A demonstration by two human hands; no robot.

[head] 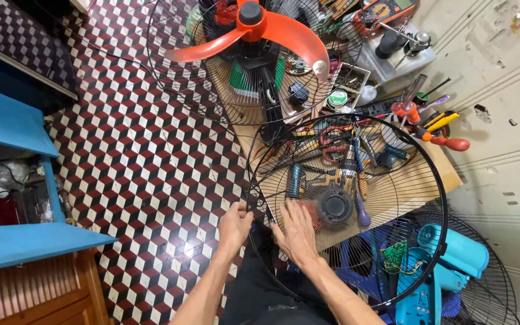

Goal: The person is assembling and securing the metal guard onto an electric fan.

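**A:** What are the two hands doing?

**B:** The left hand [235, 224] is pinching the rim of the round black wire fan guard [404, 198], its fingers closed together on the outer ring at the guard's left edge. The right hand [297, 232] is lying flat against the wire spokes with its fingers spread apart, just beside the black round centre cap [334, 206]; it is pressing on the guard rather than gripping it.

**A:** And where is that guard sitting?

**B:** It is tilting up in front of the person, over the edge of the wooden workboard [416, 180] and the chequered tiled floor [139, 162]. Screwdrivers and pliers with red and yellow handles [437, 129] are lying on the board behind the wires.

**A:** Anything else close by?

**B:** An orange three-bladed fan propeller [254, 30] is sitting inside a second black wire guard [170, 72] further away. A turquoise plastic fan body [452, 253] is lying at lower right, near a green circuit board [394, 256]. A blue painted wooden cabinet [13, 180] is standing on the left, well apart.
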